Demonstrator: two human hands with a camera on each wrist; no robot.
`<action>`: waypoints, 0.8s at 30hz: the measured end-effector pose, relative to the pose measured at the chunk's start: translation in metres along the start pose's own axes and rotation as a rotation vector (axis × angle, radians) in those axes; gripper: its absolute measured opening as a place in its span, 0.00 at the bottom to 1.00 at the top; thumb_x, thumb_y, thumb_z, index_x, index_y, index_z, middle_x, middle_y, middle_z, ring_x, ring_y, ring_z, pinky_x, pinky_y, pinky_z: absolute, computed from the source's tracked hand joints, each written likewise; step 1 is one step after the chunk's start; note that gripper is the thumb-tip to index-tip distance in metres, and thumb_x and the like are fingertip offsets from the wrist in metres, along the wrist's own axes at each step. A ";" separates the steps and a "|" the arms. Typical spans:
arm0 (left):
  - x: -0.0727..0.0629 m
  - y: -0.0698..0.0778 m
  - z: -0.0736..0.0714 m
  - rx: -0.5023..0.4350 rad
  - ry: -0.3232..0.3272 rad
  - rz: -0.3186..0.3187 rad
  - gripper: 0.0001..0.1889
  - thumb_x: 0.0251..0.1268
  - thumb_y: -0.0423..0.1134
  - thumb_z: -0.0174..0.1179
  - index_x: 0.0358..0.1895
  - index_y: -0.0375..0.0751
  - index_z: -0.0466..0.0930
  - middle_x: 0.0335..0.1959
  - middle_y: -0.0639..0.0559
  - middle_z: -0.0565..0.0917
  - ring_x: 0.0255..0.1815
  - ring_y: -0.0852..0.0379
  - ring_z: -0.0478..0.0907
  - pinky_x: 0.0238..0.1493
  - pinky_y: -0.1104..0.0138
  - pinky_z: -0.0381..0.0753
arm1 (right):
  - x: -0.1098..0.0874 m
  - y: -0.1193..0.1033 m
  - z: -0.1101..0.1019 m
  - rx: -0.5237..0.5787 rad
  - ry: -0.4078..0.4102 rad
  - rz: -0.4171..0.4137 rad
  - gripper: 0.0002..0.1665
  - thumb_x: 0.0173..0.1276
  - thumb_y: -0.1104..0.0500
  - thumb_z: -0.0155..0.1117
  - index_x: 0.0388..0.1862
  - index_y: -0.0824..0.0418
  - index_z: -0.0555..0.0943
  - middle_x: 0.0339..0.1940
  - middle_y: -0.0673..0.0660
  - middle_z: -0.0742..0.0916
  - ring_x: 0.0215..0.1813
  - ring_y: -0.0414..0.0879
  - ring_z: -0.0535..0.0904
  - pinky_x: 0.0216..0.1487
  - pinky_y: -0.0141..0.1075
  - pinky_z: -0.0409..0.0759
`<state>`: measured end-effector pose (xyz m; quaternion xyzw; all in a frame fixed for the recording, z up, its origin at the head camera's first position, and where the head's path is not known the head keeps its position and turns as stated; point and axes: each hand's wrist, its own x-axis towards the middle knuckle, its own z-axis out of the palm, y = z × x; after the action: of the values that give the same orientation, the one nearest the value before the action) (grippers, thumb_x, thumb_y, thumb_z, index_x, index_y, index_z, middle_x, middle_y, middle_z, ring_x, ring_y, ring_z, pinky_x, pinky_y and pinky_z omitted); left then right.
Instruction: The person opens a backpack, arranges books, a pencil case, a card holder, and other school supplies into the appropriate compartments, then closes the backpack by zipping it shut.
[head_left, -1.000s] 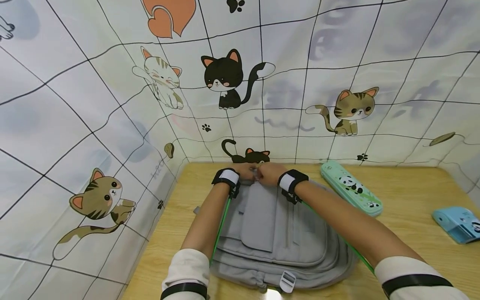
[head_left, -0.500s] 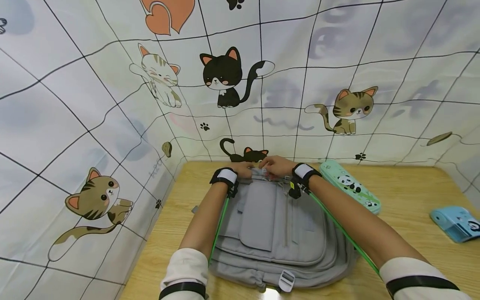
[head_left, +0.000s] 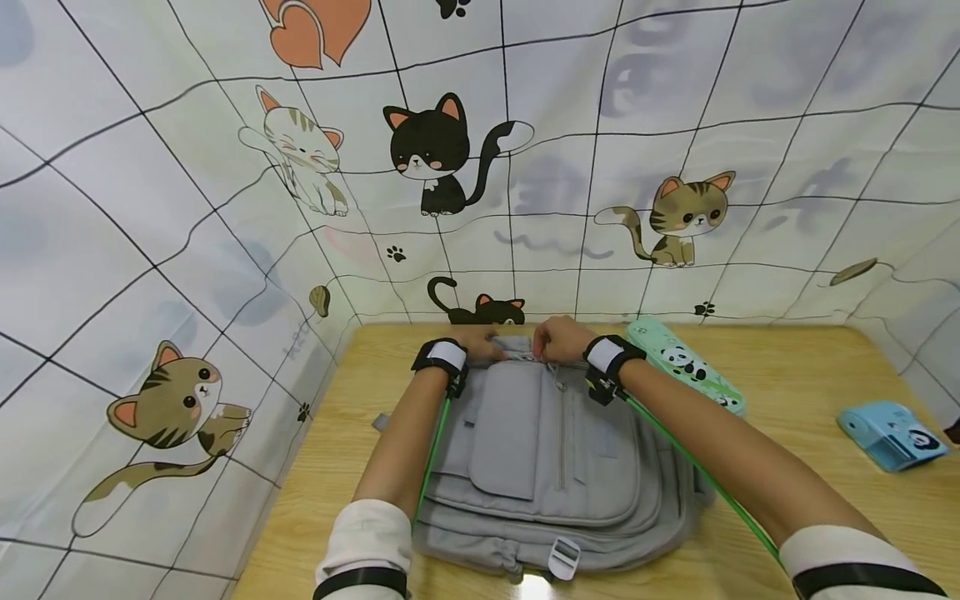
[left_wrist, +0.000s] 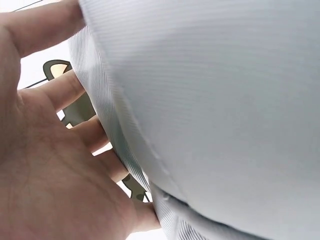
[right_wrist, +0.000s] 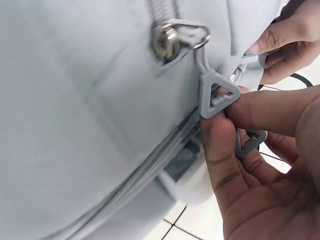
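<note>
A grey backpack [head_left: 570, 467] lies flat on the wooden table, its top towards the wall. At its top left edge my left hand [head_left: 474, 342] grips the fabric; in the left wrist view the thumb is in front of the cloth [left_wrist: 210, 110] and the fingers [left_wrist: 65, 90] are behind it. Just right of it, my right hand [head_left: 562, 339] pinches a zipper pull at the top zipper. The right wrist view shows thumb and forefinger together beside a grey triangular pull [right_wrist: 206, 100], with a second triangular pull [right_wrist: 251, 144] by the fingers. A metal zipper slider [right_wrist: 167, 44] sits on the front pocket.
A green pencil case [head_left: 686, 367] with pandas lies right of the backpack, behind the right forearm. Farther right is a small blue panda-printed item [head_left: 892, 435]. A cat-patterned sheet [head_left: 555, 183] hangs along the back and left of the wooden table [head_left: 795, 367].
My right hand has moved away from the left hand, rightward along the backpack's top zipper. The left hand keeps its grip on the top edge. The head view has shifted slightly.
</note>
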<state>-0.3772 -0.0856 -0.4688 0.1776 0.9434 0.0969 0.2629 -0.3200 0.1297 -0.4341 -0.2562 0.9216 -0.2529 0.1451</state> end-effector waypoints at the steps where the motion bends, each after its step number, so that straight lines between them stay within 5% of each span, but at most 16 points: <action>1: -0.004 0.002 -0.001 -0.002 0.000 0.002 0.41 0.57 0.65 0.52 0.71 0.52 0.54 0.70 0.52 0.61 0.69 0.50 0.60 0.64 0.57 0.63 | -0.003 0.001 0.000 -0.016 0.005 -0.012 0.09 0.54 0.68 0.58 0.32 0.61 0.83 0.27 0.51 0.84 0.26 0.42 0.74 0.29 0.32 0.71; 7: -0.032 0.018 -0.009 -0.051 0.000 0.021 0.37 0.62 0.59 0.51 0.71 0.48 0.55 0.71 0.47 0.58 0.70 0.47 0.57 0.66 0.55 0.60 | -0.022 0.013 -0.008 -0.063 0.047 -0.041 0.07 0.55 0.68 0.60 0.31 0.60 0.83 0.31 0.53 0.85 0.29 0.43 0.75 0.32 0.35 0.72; 17: -0.009 0.004 -0.003 -0.040 -0.020 0.012 0.40 0.58 0.62 0.54 0.71 0.50 0.55 0.72 0.49 0.58 0.72 0.48 0.54 0.67 0.53 0.58 | -0.058 0.035 -0.021 -0.064 0.034 0.018 0.07 0.56 0.67 0.60 0.31 0.59 0.83 0.30 0.53 0.85 0.28 0.42 0.75 0.31 0.34 0.72; 24: -0.010 0.004 -0.003 -0.058 -0.014 0.023 0.38 0.57 0.61 0.55 0.70 0.50 0.58 0.70 0.48 0.61 0.71 0.48 0.57 0.66 0.53 0.60 | -0.077 0.045 -0.024 -0.060 0.032 0.032 0.06 0.56 0.67 0.61 0.31 0.60 0.83 0.33 0.53 0.85 0.32 0.42 0.77 0.34 0.36 0.75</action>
<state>-0.3696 -0.0865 -0.4607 0.1813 0.9363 0.1259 0.2732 -0.2841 0.2146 -0.4282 -0.2417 0.9350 -0.2267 0.1266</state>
